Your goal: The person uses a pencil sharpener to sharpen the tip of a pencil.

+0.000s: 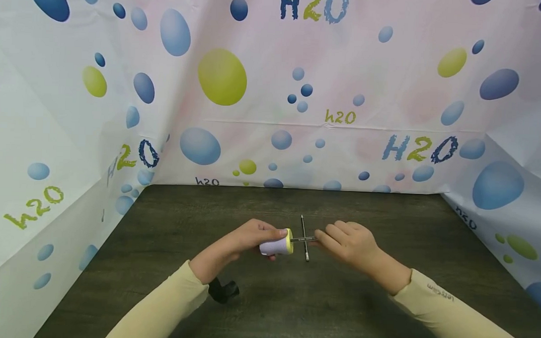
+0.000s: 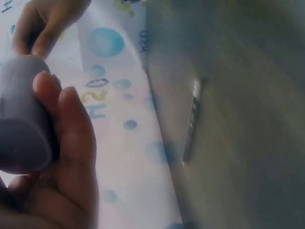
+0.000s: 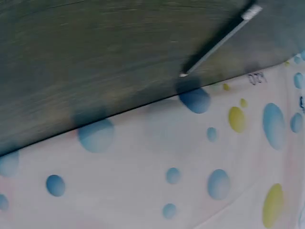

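Note:
My left hand [image 1: 259, 236] grips a small lavender cylinder [image 1: 274, 246] with a yellow end, held on its side above the table. In the left wrist view, the fingers curl round the cylinder [image 2: 24, 114], its plain end toward the camera. My right hand [image 1: 350, 244] pinches a thin dark pencil [image 1: 303, 239]. The pencil's far tip meets the yellow end; whether it goes inside I cannot tell. Beyond the cylinder, part of the right hand [image 2: 50, 21] shows in the left wrist view. The right wrist view does not show the right hand.
A second pencil [image 1: 304, 237], with a pale end, lies on the dark wood-look table [image 1: 161, 225], behind the held one. It shows in both wrist views. A black object [image 1: 223, 290] sits by the left wrist. Patterned white sheets [image 1: 263, 109] wall the back and sides.

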Demonstrator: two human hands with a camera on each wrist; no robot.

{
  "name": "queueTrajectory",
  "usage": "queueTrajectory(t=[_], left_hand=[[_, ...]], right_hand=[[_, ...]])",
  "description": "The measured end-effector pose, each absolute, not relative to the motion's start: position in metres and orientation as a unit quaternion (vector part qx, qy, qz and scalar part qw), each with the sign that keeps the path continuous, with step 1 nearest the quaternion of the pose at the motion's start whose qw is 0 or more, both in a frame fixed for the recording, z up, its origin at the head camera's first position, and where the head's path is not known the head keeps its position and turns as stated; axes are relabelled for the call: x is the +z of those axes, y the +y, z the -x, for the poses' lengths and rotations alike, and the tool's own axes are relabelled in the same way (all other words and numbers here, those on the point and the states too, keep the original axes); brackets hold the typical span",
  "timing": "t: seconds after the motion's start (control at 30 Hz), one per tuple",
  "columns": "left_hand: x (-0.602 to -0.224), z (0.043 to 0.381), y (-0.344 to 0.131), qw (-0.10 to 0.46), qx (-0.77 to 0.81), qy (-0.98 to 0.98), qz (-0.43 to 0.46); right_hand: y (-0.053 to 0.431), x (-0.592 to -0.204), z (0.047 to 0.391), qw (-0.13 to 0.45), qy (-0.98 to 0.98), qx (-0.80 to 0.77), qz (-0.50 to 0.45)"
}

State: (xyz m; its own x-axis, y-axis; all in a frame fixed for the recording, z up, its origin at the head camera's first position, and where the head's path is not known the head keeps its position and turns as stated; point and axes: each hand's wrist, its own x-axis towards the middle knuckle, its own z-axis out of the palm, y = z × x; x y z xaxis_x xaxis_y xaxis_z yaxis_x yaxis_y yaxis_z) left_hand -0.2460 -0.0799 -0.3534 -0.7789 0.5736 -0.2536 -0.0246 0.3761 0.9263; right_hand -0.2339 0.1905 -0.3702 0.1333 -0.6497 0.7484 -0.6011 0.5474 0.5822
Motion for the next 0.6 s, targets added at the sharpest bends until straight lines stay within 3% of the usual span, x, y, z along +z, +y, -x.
queueTrajectory(t=[0.17,0.37,0.47,0.6], left_hand=[[-0.351,0.241,-0.079,0.282,0.535,0.776,-0.179],[-0.354,0.235,-0.077,0.176,0.479,0.837,-0.198],[-0.357,0.231,-0.073,0.078,0.431,0.868,-0.232],[-0.363,0.228,-0.072,-0.135,0.284,0.869,-0.381]], right_hand=[[0.181,-0.364,0.228,0.587,-0.655,0.008,-0.476],[0.177,-0.366,0.221,0.496,-0.746,0.068,-0.440],[0.178,-0.366,0.216,0.353,-0.833,0.150,-0.398],[0.180,-0.360,0.215,0.008,-0.888,0.362,-0.284]])
